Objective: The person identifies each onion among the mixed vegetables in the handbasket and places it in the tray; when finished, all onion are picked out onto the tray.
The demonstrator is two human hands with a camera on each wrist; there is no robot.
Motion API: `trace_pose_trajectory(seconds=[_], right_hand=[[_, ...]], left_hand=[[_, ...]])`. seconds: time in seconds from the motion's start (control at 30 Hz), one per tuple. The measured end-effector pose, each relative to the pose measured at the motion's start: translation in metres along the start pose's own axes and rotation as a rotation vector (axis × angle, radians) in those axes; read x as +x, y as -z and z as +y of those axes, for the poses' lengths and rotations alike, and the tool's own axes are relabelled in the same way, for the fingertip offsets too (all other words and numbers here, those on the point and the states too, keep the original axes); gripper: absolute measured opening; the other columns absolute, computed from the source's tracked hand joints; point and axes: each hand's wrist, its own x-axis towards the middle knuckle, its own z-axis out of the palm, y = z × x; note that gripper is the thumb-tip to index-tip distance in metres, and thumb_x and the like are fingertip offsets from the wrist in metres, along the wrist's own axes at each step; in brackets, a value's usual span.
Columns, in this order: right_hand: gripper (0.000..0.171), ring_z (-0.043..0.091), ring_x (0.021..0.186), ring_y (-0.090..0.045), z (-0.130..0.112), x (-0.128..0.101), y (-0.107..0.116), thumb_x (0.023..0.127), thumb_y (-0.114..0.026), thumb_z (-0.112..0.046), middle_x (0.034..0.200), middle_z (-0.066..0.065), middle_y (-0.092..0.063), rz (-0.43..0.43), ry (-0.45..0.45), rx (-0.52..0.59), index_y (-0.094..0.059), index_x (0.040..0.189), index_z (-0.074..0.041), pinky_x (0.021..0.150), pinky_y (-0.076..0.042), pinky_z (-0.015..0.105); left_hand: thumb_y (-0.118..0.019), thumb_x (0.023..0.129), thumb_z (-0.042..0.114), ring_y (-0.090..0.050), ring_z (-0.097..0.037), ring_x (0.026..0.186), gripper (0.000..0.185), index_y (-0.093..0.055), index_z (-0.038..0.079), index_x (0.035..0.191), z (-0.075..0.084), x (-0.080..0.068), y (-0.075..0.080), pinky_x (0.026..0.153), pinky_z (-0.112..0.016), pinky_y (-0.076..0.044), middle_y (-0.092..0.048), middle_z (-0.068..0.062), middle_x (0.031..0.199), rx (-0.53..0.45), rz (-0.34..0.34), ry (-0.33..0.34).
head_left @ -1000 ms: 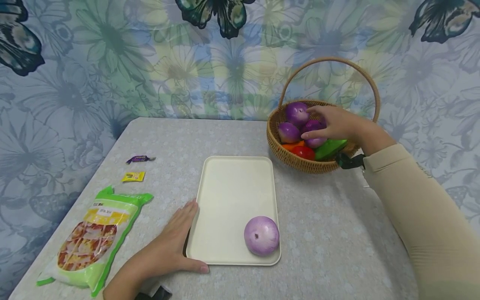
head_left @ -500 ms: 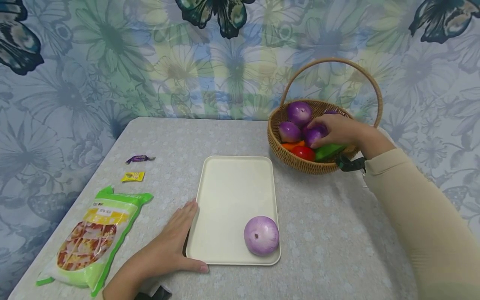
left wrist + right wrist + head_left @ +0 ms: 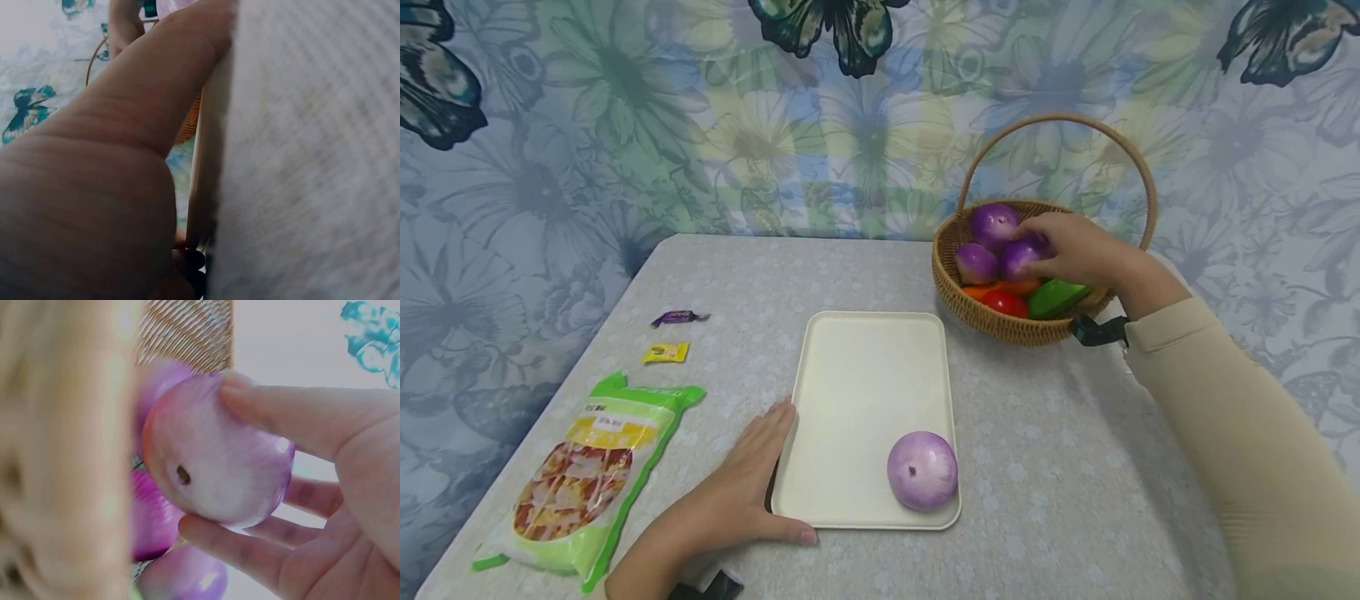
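Basket handle point(image 3: 1060, 119) arched high, its right leg behind the right hand point(image 3: 1078, 250), blocking rearward. Two other purple vegetables point(image 3: 977, 264) hemmed the held purple vegetable point(image 3: 219, 450) on the left. Way out I saw: over the basket's point(image 3: 1022, 333) near rim to the tray point(image 3: 857, 392). Left hand point(image 3: 745, 479) barred its left edge; lilac vegetable point(image 3: 922, 471) filled the near-right corner. Far half offered room.

The beige right sleeve point(image 3: 1232, 433) is lightly creased, with a black strap point(image 3: 1099, 330) beside its cuff point(image 3: 1176, 321).

Purple vegetable point(image 3: 219, 456), plain cream tray point(image 3: 865, 383)
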Motion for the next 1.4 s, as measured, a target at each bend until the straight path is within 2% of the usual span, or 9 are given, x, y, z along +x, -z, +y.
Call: trace_pose_trajectory(seconds=[0.23,0.4,0.53,0.63,0.73,0.87,1.07,1.23,1.4], right_hand=[[0.049,0.034,0.13,-0.053,-0.038,-0.004,0.002,0.096,-0.082,-0.02,0.142,0.014,-0.06,0.109,0.128,0.041,-0.066,0.139,-0.006,0.107,-0.046,0.055],[0.048,0.024,0.111,-0.062,-0.07,-0.011,-0.008,0.09,-0.086,-0.009,0.129,0.008,-0.065,0.212,0.347,0.119,-0.067,0.134,-0.002,0.088,-0.059,0.041],[0.05,0.023,0.117,-0.063,-0.09,-0.012,-0.026,0.087,-0.087,-0.004,0.129,0.008,-0.067,0.24,0.502,0.149,-0.067,0.132,0.0,0.092,-0.058,0.035],[0.049,0.024,0.125,-0.06,-0.103,-0.012,-0.044,0.089,-0.086,-0.01,0.134,0.008,-0.066,0.204,0.545,0.156,-0.067,0.133,-0.002,0.1,-0.053,0.037],[0.048,0.023,0.13,-0.056,-0.112,-0.012,-0.065,0.092,-0.085,-0.016,0.137,0.006,-0.064,0.122,0.53,0.191,-0.066,0.136,-0.005,0.103,-0.052,0.04],[0.049,0.019,0.126,-0.057,-0.117,-0.011,-0.091,0.093,-0.084,-0.019,0.138,0.004,-0.062,0.016,0.495,0.253,-0.065,0.137,-0.007,0.1,-0.055,0.036],[0.047,0.02,0.122,-0.06,-0.117,-0.007,-0.123,0.093,-0.084,-0.015,0.135,0.006,-0.064,-0.079,0.518,0.348,-0.064,0.135,-0.005,0.095,-0.058,0.032],[0.047,0.02,0.124,-0.059,-0.118,-0.004,-0.139,0.092,-0.085,-0.014,0.135,0.006,-0.063,-0.134,0.548,0.389,-0.064,0.134,-0.004,0.096,-0.057,0.031],[0.049,0.02,0.124,-0.058,-0.119,-0.007,-0.142,0.09,-0.086,-0.013,0.135,0.006,-0.063,-0.143,0.554,0.362,-0.065,0.133,-0.005,0.098,-0.055,0.032]], left_hand=[[-0.083,0.069,0.078,-0.007,-0.039,0.158,0.146,-0.011,-0.005,0.166,-0.002,-0.002,0.001,0.126,-0.033,0.004,-0.01,-0.022,0.173,0.015,0.014,-0.009],[-0.083,0.069,0.079,-0.007,-0.039,0.158,0.147,-0.011,-0.005,0.166,-0.004,-0.002,0.0,0.126,-0.034,0.004,-0.01,-0.022,0.173,0.017,0.011,-0.005],[-0.083,0.069,0.079,-0.006,-0.039,0.158,0.147,-0.01,-0.005,0.166,-0.005,-0.002,0.0,0.126,-0.034,0.004,-0.009,-0.022,0.173,0.01,0.004,-0.001],[-0.083,0.068,0.079,-0.006,-0.039,0.158,0.148,-0.01,-0.005,0.166,-0.006,-0.003,0.0,0.126,-0.034,0.005,-0.009,-0.023,0.173,0.007,0.0,0.002],[-0.083,0.068,0.079,-0.006,-0.039,0.158,0.148,-0.01,-0.005,0.166,-0.006,-0.004,-0.001,0.126,-0.034,0.005,-0.009,-0.023,0.172,0.008,-0.001,0.005],[-0.083,0.068,0.079,-0.007,-0.039,0.158,0.148,-0.011,-0.005,0.166,-0.007,-0.004,-0.001,0.126,-0.033,0.005,-0.01,-0.023,0.172,0.011,0.004,-0.005],[-0.083,0.068,0.079,-0.006,-0.039,0.158,0.148,-0.01,-0.004,0.166,-0.007,-0.004,-0.003,0.126,-0.033,0.005,-0.009,-0.021,0.173,0.012,0.005,-0.007],[-0.083,0.069,0.079,-0.006,-0.039,0.158,0.148,-0.009,-0.004,0.166,-0.006,-0.005,-0.002,0.127,-0.037,0.004,-0.007,-0.021,0.173,0.011,-0.002,0.002],[-0.082,0.069,0.079,-0.004,-0.037,0.159,0.148,-0.006,-0.002,0.167,-0.005,-0.006,-0.001,0.127,-0.039,0.003,-0.005,-0.02,0.174,0.004,-0.009,0.008]])
